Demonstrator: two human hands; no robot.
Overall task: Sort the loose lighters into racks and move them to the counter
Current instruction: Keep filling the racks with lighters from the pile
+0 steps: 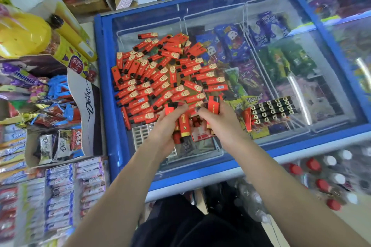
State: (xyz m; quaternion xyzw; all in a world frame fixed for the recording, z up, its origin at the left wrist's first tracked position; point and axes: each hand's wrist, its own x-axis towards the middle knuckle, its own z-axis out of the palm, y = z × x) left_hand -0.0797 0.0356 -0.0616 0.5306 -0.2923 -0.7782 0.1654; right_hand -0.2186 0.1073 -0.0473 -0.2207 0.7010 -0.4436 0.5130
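Loose red lighters lie heaped on the glass lid of the blue freezer, with a filled rack just right of the heap. At the heap's near edge the left hand grips a bunch of lighters, and the right hand curls round another bunch beside it.

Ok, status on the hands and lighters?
Left hand and right hand both gripping lighters. Loose pile unsorted on freezer lid. One filled rack alongside.
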